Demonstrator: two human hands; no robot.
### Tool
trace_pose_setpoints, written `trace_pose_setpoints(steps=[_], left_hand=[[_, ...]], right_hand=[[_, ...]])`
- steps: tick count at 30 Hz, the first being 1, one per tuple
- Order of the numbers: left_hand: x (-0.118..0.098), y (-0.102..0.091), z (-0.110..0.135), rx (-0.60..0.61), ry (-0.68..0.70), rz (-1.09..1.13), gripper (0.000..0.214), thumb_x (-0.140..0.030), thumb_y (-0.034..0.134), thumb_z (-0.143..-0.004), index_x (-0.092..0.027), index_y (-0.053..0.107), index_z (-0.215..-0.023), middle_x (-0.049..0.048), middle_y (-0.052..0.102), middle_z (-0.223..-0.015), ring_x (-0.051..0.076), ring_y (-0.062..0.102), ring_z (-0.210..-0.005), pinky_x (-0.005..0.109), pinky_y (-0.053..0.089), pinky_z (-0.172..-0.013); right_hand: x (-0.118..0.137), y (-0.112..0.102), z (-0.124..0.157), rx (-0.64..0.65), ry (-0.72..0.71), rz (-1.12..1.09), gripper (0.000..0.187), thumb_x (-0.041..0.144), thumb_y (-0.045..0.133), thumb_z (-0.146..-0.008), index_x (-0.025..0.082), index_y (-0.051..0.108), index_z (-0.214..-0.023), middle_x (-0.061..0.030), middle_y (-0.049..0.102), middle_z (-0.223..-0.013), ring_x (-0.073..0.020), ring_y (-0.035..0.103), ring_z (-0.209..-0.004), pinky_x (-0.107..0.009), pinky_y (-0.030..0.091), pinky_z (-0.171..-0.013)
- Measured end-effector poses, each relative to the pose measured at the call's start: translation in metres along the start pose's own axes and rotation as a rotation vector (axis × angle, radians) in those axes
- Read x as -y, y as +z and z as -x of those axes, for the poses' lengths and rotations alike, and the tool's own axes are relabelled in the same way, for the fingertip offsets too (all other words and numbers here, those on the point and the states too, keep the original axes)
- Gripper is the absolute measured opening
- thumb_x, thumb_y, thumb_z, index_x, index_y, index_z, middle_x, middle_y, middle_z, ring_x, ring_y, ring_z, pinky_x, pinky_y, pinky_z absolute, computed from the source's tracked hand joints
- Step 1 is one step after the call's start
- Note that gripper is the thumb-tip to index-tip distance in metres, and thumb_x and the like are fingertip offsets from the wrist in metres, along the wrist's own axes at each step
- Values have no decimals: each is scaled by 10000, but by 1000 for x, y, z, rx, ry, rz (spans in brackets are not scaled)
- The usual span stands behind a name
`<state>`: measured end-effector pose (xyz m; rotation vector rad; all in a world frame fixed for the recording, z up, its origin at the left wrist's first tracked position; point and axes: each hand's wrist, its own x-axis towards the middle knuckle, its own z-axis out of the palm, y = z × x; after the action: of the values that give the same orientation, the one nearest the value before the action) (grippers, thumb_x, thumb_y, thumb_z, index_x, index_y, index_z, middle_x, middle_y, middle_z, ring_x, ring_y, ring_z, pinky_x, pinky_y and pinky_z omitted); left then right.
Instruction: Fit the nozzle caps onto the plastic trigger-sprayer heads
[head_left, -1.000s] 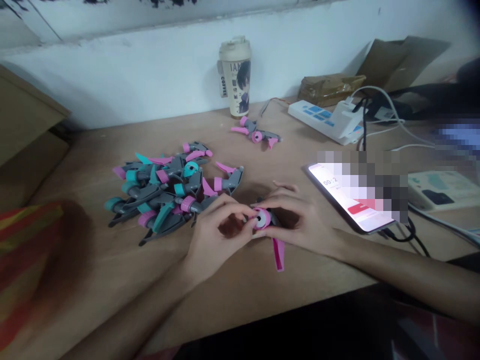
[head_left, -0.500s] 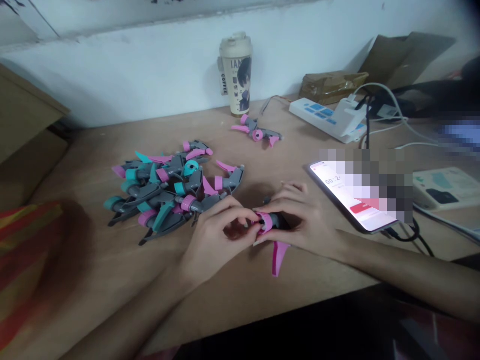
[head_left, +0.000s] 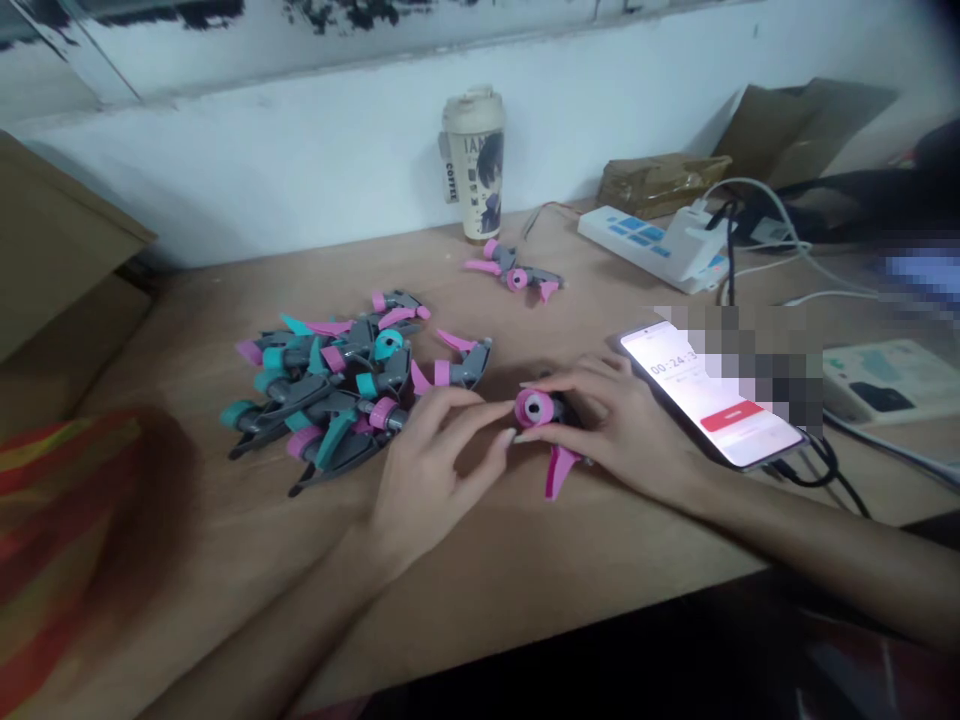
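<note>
In the head view my right hand (head_left: 611, 425) holds a grey-and-pink spray trigger head (head_left: 534, 408) by its body. Its pink collar faces me, with a white ring and a dark hole inside. The pink trigger lever points down, and my fingers hide part of the grey body. Thumb and forefinger of my left hand (head_left: 439, 460) are apart beside the collar, the forefinger tip at its left edge; I cannot tell whether it touches. Nothing shows between them. Left of my hands lies a pile of spray trigger heads (head_left: 322, 385) in grey with pink or teal parts.
Two more spray trigger heads (head_left: 517, 272) lie near a coffee tumbler (head_left: 480, 165) by the wall. At the right are a lit phone (head_left: 690, 385), a power strip (head_left: 645, 240) with cables, and a white device (head_left: 892, 378). Cardboard (head_left: 60, 240) stands at the left.
The left thumb and forefinger have come away from the collar's opening and parted. The held spray trigger head has tilted so its collar faces me more. The view has shifted slightly.
</note>
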<state>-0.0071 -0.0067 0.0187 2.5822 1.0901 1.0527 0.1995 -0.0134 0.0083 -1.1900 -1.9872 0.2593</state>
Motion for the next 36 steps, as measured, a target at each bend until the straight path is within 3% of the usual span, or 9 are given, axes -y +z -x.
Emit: trace_pose_setpoints(steps=[4, 7, 11, 17, 20, 23, 29, 33, 36], left_hand=[[18, -3, -11, 31, 65, -341, 316, -178, 529, -854, -157, 577, -1165, 133, 519, -1274, 276, 451, -1190, 450, 399, -990], [30, -3, -18, 106, 49, -461, 402, -192, 492, -873, -127, 491, -1270, 155, 398, -1409, 304, 342, -1303, 484, 318, -1056], [41, 0, -16, 174, 36, -518, 320, -244, 444, -910, -150, 565, -1191, 115, 581, -1229, 268, 516, -1139, 534, 227, -1086], [48, -2, -12, 72, -30, -611, 263, -271, 480, -885, -165, 641, -1065, 105, 645, -1025, 284, 553, -1032, 545, 264, -1051], [48, -3, -11, 2, -75, -613, 238, -253, 490, -873, -167, 641, -1035, 109, 636, -1055, 297, 543, -1036, 557, 276, -1034], [45, -4, -10, -49, -119, -575, 305, -175, 483, -849, -148, 575, -1139, 121, 605, -1093, 297, 522, -1065, 539, 290, -1031], [29, -3, -2, -125, -17, -356, 440, -10, 420, -774, -147, 510, -1182, 125, 543, -1129, 265, 486, -1094, 452, 397, -938], [13, 2, 6, -94, 107, -204, 453, 33, 397, -738, -142, 521, -1136, 117, 555, -1088, 248, 502, -1037, 459, 420, -902], [4, 5, 11, -63, 150, -124, 417, 37, 394, -745, -123, 528, -1107, 123, 556, -1063, 235, 514, -1005, 428, 453, -868]], right_hand=[[-14, 0, -5, -57, -10, 46, 304, 486, 672, -730, 250, 647, -919, -15, 695, -962, -203, 622, -889, -389, 395, -861], [-20, 3, -12, -74, 61, 30, 307, 497, 648, -749, 242, 649, -919, -19, 691, -953, -199, 628, -871, -368, 431, -828], [-11, 5, -32, 58, 168, 76, 376, 566, 602, -753, 226, 656, -905, -34, 692, -901, -208, 632, -824, -353, 458, -755], [0, 36, -89, 180, 354, 239, 469, 659, 526, -747, 219, 672, -822, -79, 686, -860, -249, 634, -797, -344, 456, -634], [-2, 56, -111, 208, 322, 210, 517, 671, 506, -753, 190, 672, -842, -102, 690, -900, -256, 641, -839, -346, 474, -668], [-3, 61, -123, 206, 265, 169, 536, 639, 468, -802, 161, 650, -964, -110, 682, -994, -238, 635, -920, -334, 486, -746], [-20, 28, -131, 273, 155, 131, 326, 331, 464, -916, 125, 555, -1152, -71, 651, -1125, -121, 609, -992, -226, 453, -877], [-50, 0, -139, 300, 169, 239, 291, 336, 526, -888, 147, 566, -1106, -63, 631, -1061, -152, 619, -894, -345, 512, -797], [-71, -11, -146, 206, 240, 412, 301, 354, 586, -835, 124, 612, -1027, -98, 648, -1004, -209, 623, -894, -379, 500, -797]])
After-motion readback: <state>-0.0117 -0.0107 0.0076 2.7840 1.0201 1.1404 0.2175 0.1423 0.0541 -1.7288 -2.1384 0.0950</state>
